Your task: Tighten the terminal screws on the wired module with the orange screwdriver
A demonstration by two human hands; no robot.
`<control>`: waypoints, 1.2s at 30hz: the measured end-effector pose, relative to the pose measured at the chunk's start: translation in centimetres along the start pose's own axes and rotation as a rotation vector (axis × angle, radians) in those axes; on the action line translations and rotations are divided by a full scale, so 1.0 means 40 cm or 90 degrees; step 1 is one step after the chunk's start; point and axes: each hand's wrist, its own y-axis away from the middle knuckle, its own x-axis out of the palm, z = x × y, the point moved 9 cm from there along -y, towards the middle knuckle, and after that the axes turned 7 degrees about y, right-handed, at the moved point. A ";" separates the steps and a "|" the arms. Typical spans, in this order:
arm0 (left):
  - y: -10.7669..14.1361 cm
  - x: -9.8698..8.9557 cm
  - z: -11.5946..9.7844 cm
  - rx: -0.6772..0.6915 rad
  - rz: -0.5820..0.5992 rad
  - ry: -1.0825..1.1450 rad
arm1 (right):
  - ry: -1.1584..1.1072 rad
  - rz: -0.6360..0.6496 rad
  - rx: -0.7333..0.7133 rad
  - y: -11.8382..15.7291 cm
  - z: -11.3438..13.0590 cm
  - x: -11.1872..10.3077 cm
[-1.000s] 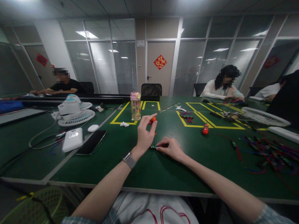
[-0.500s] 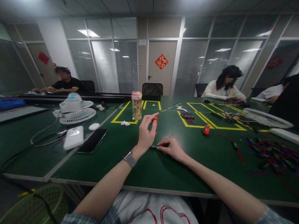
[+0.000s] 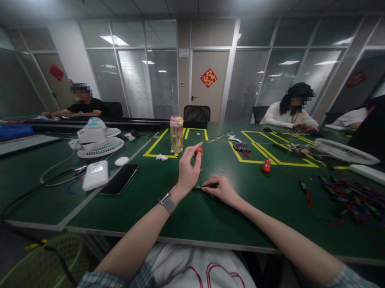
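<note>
My left hand (image 3: 188, 166) is closed around the orange handle of an upright screwdriver (image 3: 198, 151). Its thin dark shaft points straight down to a small green circuit board (image 3: 199, 187) on the table. From the right, my right hand (image 3: 221, 189) pinches the board's edge between thumb and fingertips, low over the tabletop. Part of the board is hidden by the fingers. Off to the right lies a second screwdriver with a red-orange handle (image 3: 266, 166).
A pink-lidded bottle (image 3: 176, 138) stands beyond my left hand. On the left are a black phone (image 3: 120, 179), a white power bank (image 3: 95, 175) and a small fan (image 3: 98, 142). Boards with red and blue wires (image 3: 353, 200) pile up at right. Other people sit across the table.
Both hands keep nearly the same places. The left fingers have shifted slightly on the screwdriver handle, and the camera view has moved a little.
</note>
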 end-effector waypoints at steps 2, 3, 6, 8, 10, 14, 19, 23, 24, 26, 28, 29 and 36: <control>0.000 -0.001 -0.001 0.009 -0.008 -0.025 | 0.002 0.000 -0.003 0.000 0.000 0.000; 0.000 -0.002 -0.001 0.012 -0.010 -0.037 | 0.003 0.000 -0.004 -0.001 -0.001 0.001; -0.001 -0.001 0.002 0.003 -0.005 -0.037 | 0.004 -0.003 -0.002 -0.002 -0.005 0.003; -0.002 -0.001 0.004 -0.004 0.003 -0.014 | 0.003 -0.002 0.000 -0.002 -0.007 0.004; -0.003 -0.001 0.005 -0.009 0.004 0.007 | 0.003 0.000 0.001 -0.001 -0.008 0.004; -0.005 -0.006 0.007 -0.015 -0.015 -0.001 | 0.005 0.006 -0.002 -0.001 -0.004 0.003; -0.006 -0.009 0.000 -0.011 -0.017 -0.042 | 0.016 0.012 -0.003 -0.001 0.001 0.000; -0.004 -0.004 0.002 -0.020 0.004 -0.010 | 0.021 0.007 -0.003 0.000 0.004 -0.003; -0.003 -0.004 0.001 -0.018 0.004 -0.002 | 0.022 0.006 -0.003 0.001 0.004 -0.003; -0.002 -0.005 -0.001 -0.010 -0.003 0.004 | 0.026 0.003 -0.004 0.001 0.002 -0.002; -0.002 -0.004 -0.002 -0.005 -0.006 0.002 | 0.029 0.002 -0.007 0.001 0.000 0.000; -0.002 -0.003 -0.002 -0.004 -0.005 -0.004 | 0.029 0.002 -0.008 0.000 -0.001 0.001; -0.002 0.002 0.007 -0.024 0.008 -0.021 | 0.031 0.008 -0.008 -0.001 -0.005 0.006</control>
